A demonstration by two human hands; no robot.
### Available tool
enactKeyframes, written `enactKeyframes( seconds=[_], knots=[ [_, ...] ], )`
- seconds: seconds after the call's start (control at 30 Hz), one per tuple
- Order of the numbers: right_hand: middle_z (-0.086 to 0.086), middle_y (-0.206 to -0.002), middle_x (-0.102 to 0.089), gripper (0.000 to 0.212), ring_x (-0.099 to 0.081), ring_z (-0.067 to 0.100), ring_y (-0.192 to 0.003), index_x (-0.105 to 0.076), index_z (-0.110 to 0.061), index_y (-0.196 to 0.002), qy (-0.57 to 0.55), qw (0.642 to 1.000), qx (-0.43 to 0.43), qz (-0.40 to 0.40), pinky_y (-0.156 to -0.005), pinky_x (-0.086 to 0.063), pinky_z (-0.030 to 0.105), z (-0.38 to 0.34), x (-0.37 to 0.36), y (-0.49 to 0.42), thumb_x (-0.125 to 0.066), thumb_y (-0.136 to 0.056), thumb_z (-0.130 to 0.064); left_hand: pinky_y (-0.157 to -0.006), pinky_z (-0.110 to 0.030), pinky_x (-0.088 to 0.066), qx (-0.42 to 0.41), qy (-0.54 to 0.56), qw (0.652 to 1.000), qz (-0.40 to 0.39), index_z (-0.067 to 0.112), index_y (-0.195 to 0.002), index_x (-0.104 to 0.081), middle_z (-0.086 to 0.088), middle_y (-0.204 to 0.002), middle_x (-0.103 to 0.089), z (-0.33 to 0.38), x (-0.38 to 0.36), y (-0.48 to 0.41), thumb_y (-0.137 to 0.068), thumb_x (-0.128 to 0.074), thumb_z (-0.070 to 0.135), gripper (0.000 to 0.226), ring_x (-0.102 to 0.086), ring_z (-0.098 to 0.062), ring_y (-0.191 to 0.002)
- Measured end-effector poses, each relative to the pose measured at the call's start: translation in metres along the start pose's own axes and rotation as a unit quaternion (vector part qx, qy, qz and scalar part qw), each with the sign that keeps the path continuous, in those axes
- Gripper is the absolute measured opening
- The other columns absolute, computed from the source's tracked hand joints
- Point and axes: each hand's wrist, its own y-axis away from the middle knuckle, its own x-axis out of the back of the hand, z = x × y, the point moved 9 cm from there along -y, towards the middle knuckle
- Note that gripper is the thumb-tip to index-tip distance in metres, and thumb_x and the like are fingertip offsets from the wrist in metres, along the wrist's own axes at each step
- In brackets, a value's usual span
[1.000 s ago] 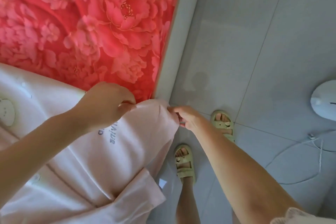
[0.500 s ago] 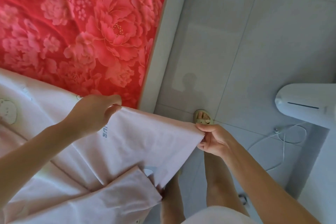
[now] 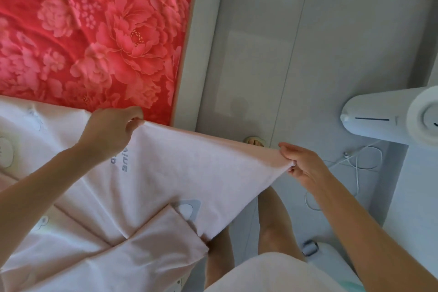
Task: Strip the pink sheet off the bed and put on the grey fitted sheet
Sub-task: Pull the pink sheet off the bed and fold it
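1. Head view: pink sheet [image 3: 170,173] sits at the near end of the bed [image 3: 203,54], lying over a red floral cover [image 3: 106,35]. One flap is lifted between both hands.
2. Left hand [image 3: 109,133]: fingers [image 3: 134,114] curled and pinching the flap's top edge from above, over the bed just inside its side rail.
3. Right hand [image 3: 301,163]: fingers [image 3: 288,149] and thumb pinch the flap's corner, out past the rail and above the floor [image 3: 308,54].
4. The flap's long axis is the taut edge from left fingers to right fingers. It crosses the bed's side and slopes toward the person at the right end. The corner at the right fingers points toward a white appliance [image 3: 391,116].
5. On the person's side of the fingers the flap drops onto folded layers of the same sheet, creases fanning out from a common point.
6. Hidden or cut off:
   - The sheet runs off the left and bottom frame edges.
   - Grey lettering near the left wrist is partly covered and unreadable.
   - The right fingertips are buried in bunched cloth.
   - Just beyond the taut edge only a sandal toe [image 3: 254,141] shows.
   - The appliance is clipped at the right edge, with a white cable [image 3: 358,168] looped on the floor beside the right hand.
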Motion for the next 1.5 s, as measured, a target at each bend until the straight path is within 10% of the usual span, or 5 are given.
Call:
enactKeyframes(
  seconds=[0.3, 0.53, 0.7, 1.17, 1.5],
  knots=[
    [0.012, -0.054, -0.047, 0.056, -0.051, 0.033, -0.066, -0.038, -0.011, -0.048, 0.646, 0.696, 0.293, 0.106, -0.061, -0.032, 0.037, -0.092, 0.02, -0.019, -0.051, -0.095, -0.036, -0.068, -0.031, -0.01, 0.031, -0.015, 0.999, 0.038, 0.013, -0.083, -0.064, -0.006, -0.064, -0.059, 0.022, -0.039, -0.026, -0.09, -0.055, 0.012, 0.012, -0.056, -0.03, -0.073],
    [0.008, -0.124, -0.058, 0.036, -0.052, 0.028, -0.115, -0.054, -0.018, -0.126, 0.837, 0.493, 0.232, 0.057, -0.103, -0.034, 0.041, -0.086, -0.077, -0.032, -0.035, -0.101, -0.036, -0.085, -0.035, -0.021, 0.07, -0.089, 0.992, -0.053, 0.018, -0.096, -0.062, 0.0, -0.073, -0.054, 0.021, -0.063, -0.037, -0.09, -0.045, 0.006, 0.022, -0.053, -0.025, -0.09],
    [0.002, -0.137, -0.053, 0.078, -0.049, 0.022, -0.125, -0.039, -0.019, -0.142, 0.671, 0.6, 0.387, -0.2, -0.105, -0.035, 0.04, -0.069, -0.251, 0.023, -0.063, -0.079, -0.059, -0.096, -0.038, -0.023, 0.003, -0.139, 0.988, -0.067, 0.023, -0.094, -0.059, 0.007, -0.072, -0.049, 0.025, -0.044, -0.032, -0.092, -0.042, 0.009, 0.022, -0.054, -0.02, -0.086],
    [-0.007, -0.058, -0.039, 0.032, -0.045, 0.023, -0.068, -0.034, -0.021, -0.062, 0.846, 0.349, 0.402, -0.016, -0.072, -0.023, 0.034, -0.047, -0.283, 0.023, -0.046, -0.09, -0.011, -0.104, -0.043, -0.025, 0.208, 0.023, 0.974, 0.088, 0.018, -0.097, -0.067, 0.002, -0.098, -0.066, -0.044, -0.01, 0.018, -0.091, -0.055, 0.022, 0.014, -0.056, -0.027, -0.105],
    [-0.001, -0.104, -0.07, 0.031, -0.065, 0.02, -0.094, -0.067, -0.014, -0.111, 0.717, 0.43, 0.47, -0.283, -0.087, -0.047, 0.036, 0.055, -0.361, 0.138, -0.065, -0.087, -0.033, -0.089, -0.045, -0.039, 0.728, 0.146, 0.655, 0.14, 0.001, -0.111, -0.059, -0.025, -0.114, -0.057, -0.204, -0.113, 0.409, -0.09, -0.054, 0.025, 0.032, -0.051, -0.043, -0.106]
  ],
)
